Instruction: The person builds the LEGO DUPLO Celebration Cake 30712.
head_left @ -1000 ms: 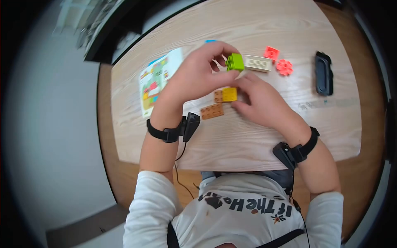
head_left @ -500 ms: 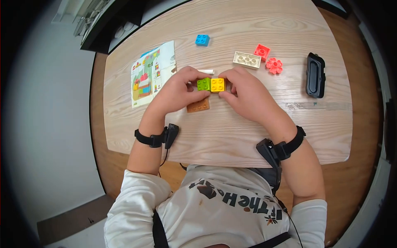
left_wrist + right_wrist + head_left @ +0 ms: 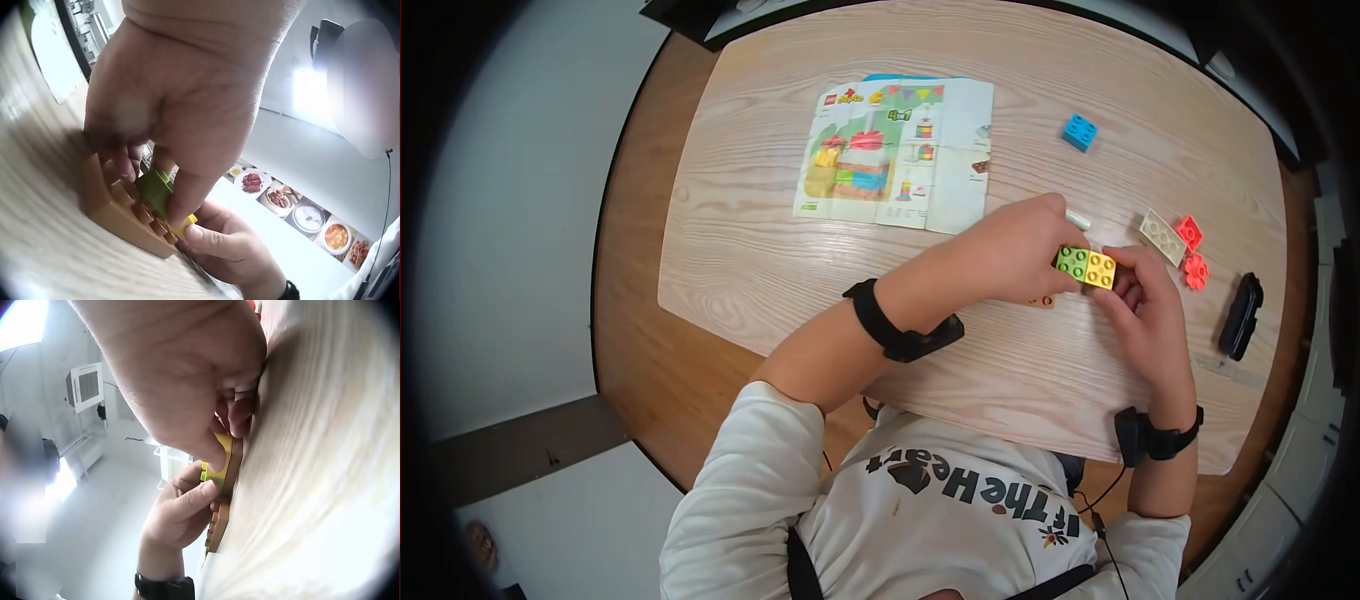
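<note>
Side by side and touching, a green brick and a yellow brick lie between the two hands. The left hand pinches the green brick between thumb and fingers. From the other side, the right hand pinches the yellow one. In the right wrist view a brown brick is under the yellow and green pair. A second brown brick stands on the table near the left hand; in the head view its corner shows below that hand. The left wrist view shows this studded brown brick up close.
An instruction sheet lies on the table's left, over something blue. A blue brick lies farther back. Past the right hand are a cream brick, a red brick, a red flower piece and a black case.
Over the last second the left hand has lowered the green brick beside the yellow one. The head view has since swung left; both hands still hold the bricks.
</note>
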`<state>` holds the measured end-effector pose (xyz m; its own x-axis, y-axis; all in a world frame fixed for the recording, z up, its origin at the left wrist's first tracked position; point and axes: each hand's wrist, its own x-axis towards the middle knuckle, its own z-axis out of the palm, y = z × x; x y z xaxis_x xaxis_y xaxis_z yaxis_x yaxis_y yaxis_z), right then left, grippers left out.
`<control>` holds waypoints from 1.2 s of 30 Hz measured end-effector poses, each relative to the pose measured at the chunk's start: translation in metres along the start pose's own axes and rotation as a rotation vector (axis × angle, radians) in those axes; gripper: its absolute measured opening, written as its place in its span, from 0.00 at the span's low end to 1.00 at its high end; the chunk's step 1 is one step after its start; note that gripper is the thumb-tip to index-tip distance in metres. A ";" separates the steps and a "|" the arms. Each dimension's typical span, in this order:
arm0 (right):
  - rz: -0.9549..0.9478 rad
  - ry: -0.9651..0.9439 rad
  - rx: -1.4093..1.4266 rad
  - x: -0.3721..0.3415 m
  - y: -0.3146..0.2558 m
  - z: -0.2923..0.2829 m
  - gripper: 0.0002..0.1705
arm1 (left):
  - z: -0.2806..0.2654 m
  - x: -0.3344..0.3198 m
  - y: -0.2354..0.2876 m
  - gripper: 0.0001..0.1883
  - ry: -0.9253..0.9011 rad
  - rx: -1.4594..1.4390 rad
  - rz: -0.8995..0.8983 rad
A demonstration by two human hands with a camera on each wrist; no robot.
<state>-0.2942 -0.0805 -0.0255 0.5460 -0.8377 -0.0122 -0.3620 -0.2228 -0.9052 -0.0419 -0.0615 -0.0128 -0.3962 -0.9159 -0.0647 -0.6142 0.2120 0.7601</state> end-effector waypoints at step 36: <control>-0.118 -0.073 -0.069 -0.004 -0.006 -0.005 0.23 | -0.059 0.001 0.001 0.31 0.182 -0.082 -0.074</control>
<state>-0.2979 -0.0785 -0.0183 0.6408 -0.7654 0.0596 -0.3413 -0.3536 -0.8709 -0.0026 -0.0825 0.0263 -0.2177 -0.9760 -0.0107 -0.5769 0.1199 0.8080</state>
